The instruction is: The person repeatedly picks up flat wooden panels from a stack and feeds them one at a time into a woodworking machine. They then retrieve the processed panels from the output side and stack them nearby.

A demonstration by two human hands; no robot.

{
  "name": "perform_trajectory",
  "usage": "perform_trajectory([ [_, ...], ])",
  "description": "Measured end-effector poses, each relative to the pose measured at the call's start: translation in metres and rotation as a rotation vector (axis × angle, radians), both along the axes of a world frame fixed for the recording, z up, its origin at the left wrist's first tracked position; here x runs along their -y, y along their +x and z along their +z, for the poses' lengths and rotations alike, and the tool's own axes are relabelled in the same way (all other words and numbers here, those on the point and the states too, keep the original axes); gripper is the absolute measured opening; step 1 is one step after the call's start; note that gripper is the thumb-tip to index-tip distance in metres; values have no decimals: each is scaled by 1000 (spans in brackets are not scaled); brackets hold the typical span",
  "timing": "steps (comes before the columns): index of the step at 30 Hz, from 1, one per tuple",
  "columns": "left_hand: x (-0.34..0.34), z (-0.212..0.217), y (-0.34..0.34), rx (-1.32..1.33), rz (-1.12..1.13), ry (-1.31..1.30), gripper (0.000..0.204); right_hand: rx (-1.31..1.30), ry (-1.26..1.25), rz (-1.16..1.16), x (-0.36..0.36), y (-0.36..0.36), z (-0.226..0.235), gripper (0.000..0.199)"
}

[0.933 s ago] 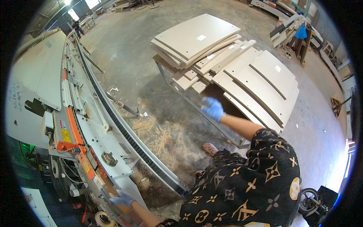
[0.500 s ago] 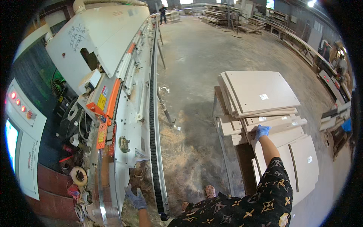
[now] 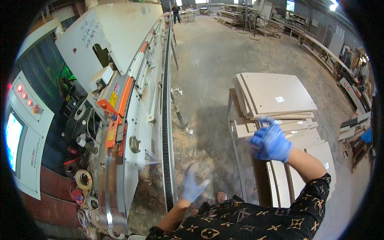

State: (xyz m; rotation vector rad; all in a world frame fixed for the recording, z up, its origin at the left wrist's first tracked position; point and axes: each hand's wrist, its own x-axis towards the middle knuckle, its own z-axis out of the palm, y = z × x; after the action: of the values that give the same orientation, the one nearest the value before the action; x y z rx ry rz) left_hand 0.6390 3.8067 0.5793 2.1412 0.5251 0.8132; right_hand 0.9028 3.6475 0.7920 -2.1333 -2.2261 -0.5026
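My right hand (image 3: 273,141), in a blue glove, is raised in front of the stack of pale panels (image 3: 276,95). Its fingers are bent but apart, a little blurred, and nothing shows between them. Behind it the hand hides part of the narrower boards (image 3: 298,127) lying in front of the stack. My left hand (image 3: 193,186), gloved too, hovers above the floor beside the black conveyor belt (image 3: 167,160). Its thumb stands away from the fingers, and the hand is empty. Fanned-out panels (image 3: 320,160) lie nearer to me, partly behind my right forearm.
On the left runs a long white machine (image 3: 128,36) with orange guards and a control panel (image 3: 30,138) with lit red buttons. Rolls of edge tape (image 3: 83,180) sit at its near end. A person (image 3: 176,13) stands far off. Timber piles (image 3: 231,17) lie at the back.
My right hand has come off the boards and up toward me. My left hand has moved right, from the machine side of the belt to the floor side. The view has shifted slightly.
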Motion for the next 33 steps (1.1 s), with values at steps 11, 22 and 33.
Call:
perform_trajectory([
  [11,-47,45,-52,36,399,424,90,-415,1063,298,-37,-8,154,30],
  [22,-78,-15,-339,-577,755,259,73,-1626,19,-113,-188,-146,-142,50],
  [33,-167,-45,-387,-887,1158,329,55,-1886,-150,-213,-147,-205,-260,38],
])
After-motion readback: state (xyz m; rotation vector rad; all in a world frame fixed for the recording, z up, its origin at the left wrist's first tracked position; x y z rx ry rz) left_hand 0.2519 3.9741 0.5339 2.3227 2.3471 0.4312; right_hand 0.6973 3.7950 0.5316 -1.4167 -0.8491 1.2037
